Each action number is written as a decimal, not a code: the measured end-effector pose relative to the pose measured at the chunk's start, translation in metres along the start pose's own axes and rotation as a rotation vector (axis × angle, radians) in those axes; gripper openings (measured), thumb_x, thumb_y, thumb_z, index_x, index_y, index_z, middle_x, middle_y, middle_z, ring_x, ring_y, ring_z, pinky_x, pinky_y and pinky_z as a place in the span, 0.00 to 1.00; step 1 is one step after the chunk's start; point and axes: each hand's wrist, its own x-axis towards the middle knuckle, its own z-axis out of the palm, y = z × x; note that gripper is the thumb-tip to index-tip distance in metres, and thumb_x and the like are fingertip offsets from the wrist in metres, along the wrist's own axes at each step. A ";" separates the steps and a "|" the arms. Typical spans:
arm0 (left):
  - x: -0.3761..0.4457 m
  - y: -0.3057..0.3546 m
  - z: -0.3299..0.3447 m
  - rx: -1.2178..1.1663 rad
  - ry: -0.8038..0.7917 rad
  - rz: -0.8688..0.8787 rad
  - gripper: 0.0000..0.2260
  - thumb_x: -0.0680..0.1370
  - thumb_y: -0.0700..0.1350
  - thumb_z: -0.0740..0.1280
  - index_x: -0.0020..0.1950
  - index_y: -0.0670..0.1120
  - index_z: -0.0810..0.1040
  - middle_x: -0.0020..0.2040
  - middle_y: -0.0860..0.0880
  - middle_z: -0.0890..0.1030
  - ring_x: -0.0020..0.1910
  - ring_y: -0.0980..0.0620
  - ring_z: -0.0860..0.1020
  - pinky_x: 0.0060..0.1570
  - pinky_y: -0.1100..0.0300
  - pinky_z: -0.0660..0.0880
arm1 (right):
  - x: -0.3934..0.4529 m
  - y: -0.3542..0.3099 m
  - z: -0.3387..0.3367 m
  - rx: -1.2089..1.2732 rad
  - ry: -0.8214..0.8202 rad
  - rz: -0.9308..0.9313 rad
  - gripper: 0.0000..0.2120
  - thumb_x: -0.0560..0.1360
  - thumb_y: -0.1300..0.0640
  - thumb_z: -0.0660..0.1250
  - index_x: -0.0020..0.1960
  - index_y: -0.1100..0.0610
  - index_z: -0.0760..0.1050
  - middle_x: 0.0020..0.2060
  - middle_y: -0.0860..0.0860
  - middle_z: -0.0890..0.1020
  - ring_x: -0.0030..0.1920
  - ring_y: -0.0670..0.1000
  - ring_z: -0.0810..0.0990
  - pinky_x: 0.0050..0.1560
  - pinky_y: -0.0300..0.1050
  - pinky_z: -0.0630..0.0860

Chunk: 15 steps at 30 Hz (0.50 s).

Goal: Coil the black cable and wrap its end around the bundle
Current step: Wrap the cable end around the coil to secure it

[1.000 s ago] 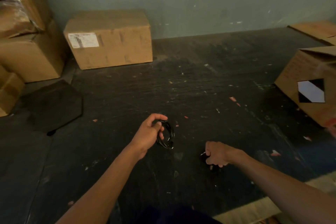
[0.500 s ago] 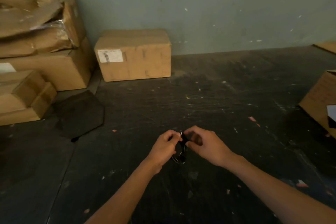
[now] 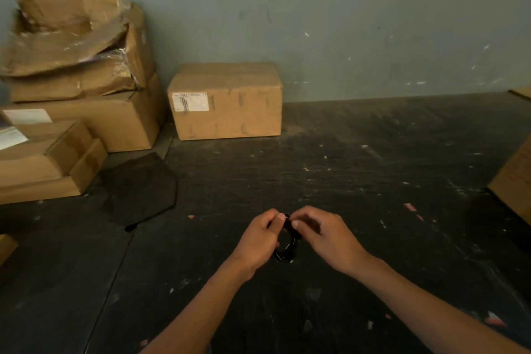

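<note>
The black cable (image 3: 287, 244) sits low in the middle of the frame, already gathered into a small coil that hangs between my two hands above the dark floor (image 3: 359, 181). My left hand (image 3: 258, 241) pinches the top of the coil with thumb and fingers curled round it, and my right hand (image 3: 324, 236) meets it from the other side, fingertips closed on what I take to be the loose end near the top of the loop. The end itself is too small and dark for me to make out clearly.

I judge the coiling done and the wrapping in hand. To do it well, I want the left hand to hold the loops flat and together so none slips free, while the right hand leads the end tightly across the bundle, each turn lying just beside the last. Slack here would let the coil spring open, so I would hold tension on the end throughout and tuck the tip under a turn at the finish.

Further out, a closed cardboard box (image 3: 228, 102) stands against the wall (image 3: 344, 23) above centre, a heap of crumpled boxes (image 3: 77, 72) fills the upper left, and a dark flat sheet (image 3: 140, 190) lies on the floor left of my hands.
</note>
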 end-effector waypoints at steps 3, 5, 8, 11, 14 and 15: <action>0.002 0.003 0.001 -0.001 -0.016 -0.006 0.12 0.84 0.47 0.57 0.44 0.50 0.77 0.39 0.51 0.74 0.37 0.58 0.73 0.41 0.60 0.73 | 0.000 0.001 0.002 -0.030 0.074 -0.044 0.10 0.76 0.56 0.69 0.55 0.45 0.78 0.46 0.41 0.78 0.49 0.39 0.77 0.48 0.32 0.73; 0.002 0.005 0.002 -0.031 -0.018 -0.023 0.13 0.84 0.47 0.57 0.44 0.50 0.77 0.38 0.52 0.74 0.37 0.59 0.74 0.40 0.62 0.72 | -0.002 0.001 0.004 -0.026 0.115 -0.080 0.11 0.75 0.57 0.70 0.54 0.44 0.78 0.45 0.40 0.77 0.49 0.39 0.77 0.49 0.30 0.72; 0.003 0.008 0.002 -0.044 -0.017 -0.041 0.13 0.84 0.47 0.56 0.44 0.50 0.77 0.39 0.51 0.74 0.38 0.56 0.73 0.41 0.60 0.72 | -0.004 -0.001 0.006 0.001 0.157 -0.096 0.11 0.75 0.59 0.70 0.50 0.43 0.77 0.45 0.41 0.77 0.49 0.40 0.78 0.48 0.29 0.73; 0.002 0.008 0.003 -0.007 -0.028 -0.053 0.12 0.84 0.47 0.56 0.47 0.49 0.77 0.41 0.50 0.75 0.39 0.54 0.73 0.44 0.57 0.74 | -0.001 -0.003 0.005 0.006 0.084 -0.049 0.12 0.76 0.60 0.68 0.47 0.42 0.74 0.44 0.42 0.75 0.48 0.39 0.76 0.47 0.33 0.73; 0.003 0.007 0.004 0.017 -0.029 -0.082 0.12 0.84 0.48 0.56 0.50 0.47 0.77 0.42 0.48 0.75 0.40 0.51 0.73 0.42 0.57 0.73 | -0.001 -0.005 0.003 0.000 0.024 -0.071 0.10 0.77 0.63 0.65 0.48 0.47 0.74 0.45 0.43 0.72 0.49 0.41 0.75 0.49 0.38 0.74; 0.004 0.007 0.003 0.020 -0.016 -0.094 0.12 0.84 0.49 0.56 0.51 0.47 0.77 0.43 0.47 0.75 0.40 0.50 0.73 0.41 0.56 0.72 | -0.002 -0.007 0.003 0.014 0.026 -0.106 0.10 0.77 0.64 0.65 0.48 0.49 0.74 0.46 0.44 0.72 0.49 0.43 0.75 0.49 0.39 0.74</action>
